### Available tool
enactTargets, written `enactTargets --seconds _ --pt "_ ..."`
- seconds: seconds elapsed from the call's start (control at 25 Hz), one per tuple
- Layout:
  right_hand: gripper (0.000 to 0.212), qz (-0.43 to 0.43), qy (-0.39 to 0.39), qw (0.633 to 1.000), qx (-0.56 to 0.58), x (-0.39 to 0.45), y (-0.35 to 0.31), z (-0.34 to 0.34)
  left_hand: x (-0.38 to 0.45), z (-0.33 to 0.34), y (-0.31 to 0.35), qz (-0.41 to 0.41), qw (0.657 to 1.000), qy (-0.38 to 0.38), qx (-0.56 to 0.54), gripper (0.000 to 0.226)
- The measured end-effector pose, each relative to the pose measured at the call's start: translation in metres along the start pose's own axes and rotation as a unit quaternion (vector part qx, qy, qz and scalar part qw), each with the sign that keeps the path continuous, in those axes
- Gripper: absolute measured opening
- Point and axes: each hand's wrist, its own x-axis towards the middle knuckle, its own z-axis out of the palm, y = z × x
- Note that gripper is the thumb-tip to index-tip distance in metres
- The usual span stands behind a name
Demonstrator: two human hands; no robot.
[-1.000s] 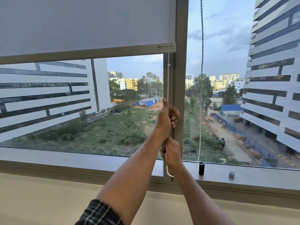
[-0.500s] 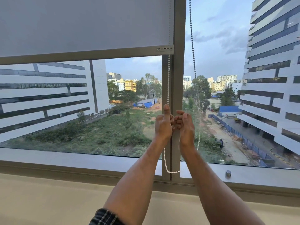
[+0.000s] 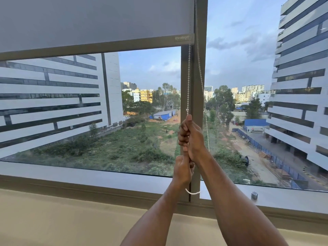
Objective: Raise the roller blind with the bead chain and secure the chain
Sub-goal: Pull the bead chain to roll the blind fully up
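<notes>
The grey roller blind (image 3: pixel 88 20) covers the top of the left window pane, and its bottom rail (image 3: pixel 99 47) hangs well above the sill. The white bead chain (image 3: pixel 188 77) drops along the window's centre post and loops just above the sill. My right hand (image 3: pixel 192 139) is the upper one, fist closed around the chain's front strand. My left hand (image 3: pixel 182 168) grips the same strand directly below it. The rear strand runs slanting down behind my right wrist.
The grey centre post (image 3: pixel 199 86) stands right behind the chain. A wide grey sill (image 3: pixel 88 176) runs below the glass, with a small metal fitting (image 3: pixel 254 195) on it at the right. A beige wall (image 3: pixel 62 219) lies under the sill.
My hands swapped places on the chain: the left went from upper to lower, the right rose from below to the top. The blind's bottom rail sits slightly higher in view.
</notes>
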Motion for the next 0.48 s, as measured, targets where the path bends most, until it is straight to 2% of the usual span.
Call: enactTargets --seconds 0.12,0.2,0.32,0.4,0.48 --pt "0.051 -0.03 0.033 0.999 -0.03 -0.002 0.003 -0.006 0.005 -0.004 -0.011 -0.032 0.999 -0.031 0.023 0.068" --pt "0.052 -0.038 0.061 0.995 -0.071 -0.01 0.01 -0.012 0.009 -0.011 -0.017 -0.049 0.994 -0.055 0.075 0.06" --pt "0.052 -0.036 0.092 0.991 -0.088 -0.028 0.032 -0.021 0.02 -0.03 -0.011 -0.008 0.981 -0.056 0.184 0.015" --pt "0.052 -0.029 0.112 0.987 -0.11 -0.038 0.047 -0.031 0.031 -0.037 0.006 0.01 0.975 -0.042 0.219 0.022" --pt "0.05 -0.01 0.123 0.985 -0.123 -0.046 0.058 -0.039 0.043 -0.035 0.034 0.029 0.982 -0.028 0.186 0.023"
